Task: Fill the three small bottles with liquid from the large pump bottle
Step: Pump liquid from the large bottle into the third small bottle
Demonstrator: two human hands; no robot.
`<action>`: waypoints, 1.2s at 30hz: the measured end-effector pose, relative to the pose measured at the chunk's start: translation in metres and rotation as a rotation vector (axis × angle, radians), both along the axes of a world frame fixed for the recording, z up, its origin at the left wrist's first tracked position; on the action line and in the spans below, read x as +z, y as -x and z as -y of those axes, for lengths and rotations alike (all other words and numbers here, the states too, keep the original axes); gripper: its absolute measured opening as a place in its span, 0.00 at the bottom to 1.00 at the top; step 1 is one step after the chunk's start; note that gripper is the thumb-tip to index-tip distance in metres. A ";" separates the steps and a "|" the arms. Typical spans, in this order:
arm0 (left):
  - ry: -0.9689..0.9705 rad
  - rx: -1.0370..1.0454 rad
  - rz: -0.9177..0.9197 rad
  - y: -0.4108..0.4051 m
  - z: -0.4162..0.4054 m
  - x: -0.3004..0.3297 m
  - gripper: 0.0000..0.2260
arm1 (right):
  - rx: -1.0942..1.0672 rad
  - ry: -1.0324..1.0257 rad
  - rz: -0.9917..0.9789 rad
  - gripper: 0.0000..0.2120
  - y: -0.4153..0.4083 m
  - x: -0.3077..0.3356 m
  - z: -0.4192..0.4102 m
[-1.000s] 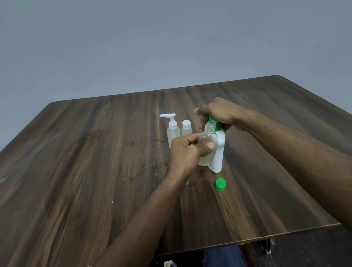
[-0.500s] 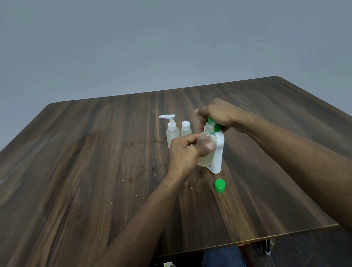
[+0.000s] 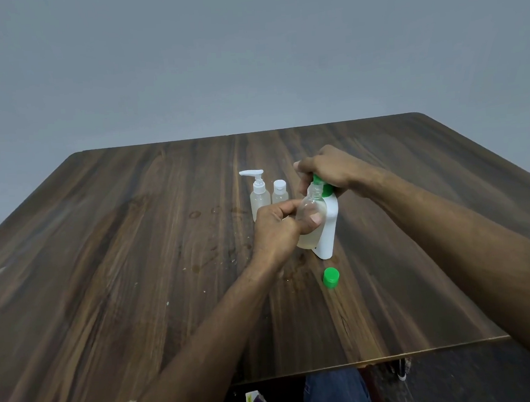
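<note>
Left hand (image 3: 278, 228) wraps fingers and thumb round clear small bottle (image 3: 310, 219), tilted, mouth held up under green pump spout to catch liquid; partly filled, pale liquid at base. Right hand (image 3: 326, 170) curls over green pump head (image 3: 322, 185) of white pump bottle (image 3: 328, 227), standing on wooden table (image 3: 137, 272), placed to press down. Green cap (image 3: 331, 278) set aside near front, likely for recapping. Small pump-top bottle (image 3: 259, 198) and white-capped small bottle (image 3: 280, 193) parked just behind, capped, holding pale liquid, apparently done.

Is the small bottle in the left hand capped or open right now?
Open. The clear bottle has a bare neck under the pump spout, and its green cap sits on the table.
</note>
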State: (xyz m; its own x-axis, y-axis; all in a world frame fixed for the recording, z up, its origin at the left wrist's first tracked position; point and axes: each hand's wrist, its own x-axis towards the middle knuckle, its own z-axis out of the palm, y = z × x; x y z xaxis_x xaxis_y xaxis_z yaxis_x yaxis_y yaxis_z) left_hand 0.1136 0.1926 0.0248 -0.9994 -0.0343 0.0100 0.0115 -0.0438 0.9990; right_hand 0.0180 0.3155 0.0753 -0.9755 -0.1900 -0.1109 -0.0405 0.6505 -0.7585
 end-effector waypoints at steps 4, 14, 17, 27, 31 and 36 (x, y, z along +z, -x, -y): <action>0.010 0.011 0.001 0.001 0.000 -0.001 0.09 | 0.003 0.058 0.082 0.21 0.000 0.005 -0.002; -0.011 0.007 -0.003 0.002 0.000 -0.002 0.10 | -0.013 -0.024 -0.028 0.17 0.000 0.000 0.001; -0.012 0.003 -0.001 0.001 0.001 -0.001 0.09 | -0.001 0.011 0.020 0.19 -0.001 0.002 0.000; 0.003 0.003 -0.001 0.002 0.001 -0.003 0.10 | -0.018 0.015 0.000 0.17 0.000 -0.001 -0.001; -0.004 0.004 -0.004 0.001 0.001 -0.002 0.10 | -0.017 -0.008 -0.027 0.19 0.001 -0.003 -0.001; -0.004 -0.002 0.000 0.000 0.001 -0.001 0.10 | -0.002 0.045 0.082 0.21 -0.001 0.005 -0.002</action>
